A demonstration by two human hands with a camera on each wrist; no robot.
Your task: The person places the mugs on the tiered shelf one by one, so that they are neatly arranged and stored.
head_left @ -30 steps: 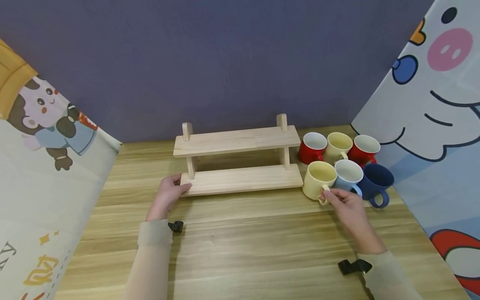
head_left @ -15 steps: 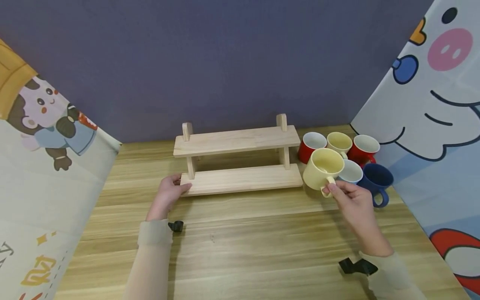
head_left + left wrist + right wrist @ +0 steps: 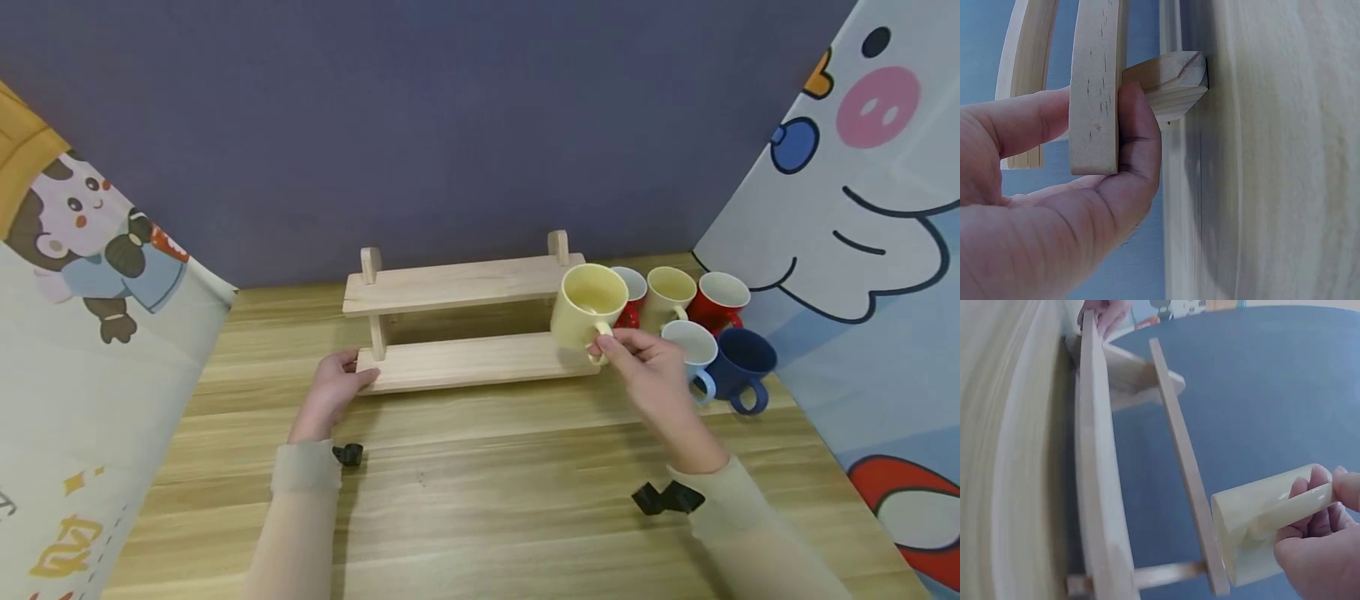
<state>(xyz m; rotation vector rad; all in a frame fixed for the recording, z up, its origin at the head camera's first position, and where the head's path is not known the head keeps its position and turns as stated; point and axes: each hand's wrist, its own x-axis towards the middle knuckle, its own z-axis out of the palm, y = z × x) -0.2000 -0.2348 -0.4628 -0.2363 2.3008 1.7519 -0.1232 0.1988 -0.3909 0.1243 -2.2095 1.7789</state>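
Note:
A two-tier wooden rack (image 3: 465,285) stands against the back wall. My left hand (image 3: 334,392) grips the left end of its lower board (image 3: 1094,100), thumb on top and fingers curled beneath, as the left wrist view shows. My right hand (image 3: 656,383) pinches the handle of a pale yellow mug (image 3: 581,307), which is upright and raised in front of the rack's right end. In the right wrist view this mug (image 3: 1260,519) appears beside the edge of the upper board (image 3: 1185,456); whether they touch I cannot tell. The mug hides the rack's right post.
Right of the rack stand two red mugs (image 3: 722,302), partly hidden on the left one, another yellow mug (image 3: 667,296), a light blue mug (image 3: 688,343) and a dark blue mug (image 3: 742,364). Printed panels flank the wooden table (image 3: 465,500) on both sides.
The yellow mug has been lifted off the table beside the other mugs and carried up and left to the rack's right end. My left hand keeps its hold on the lower board.

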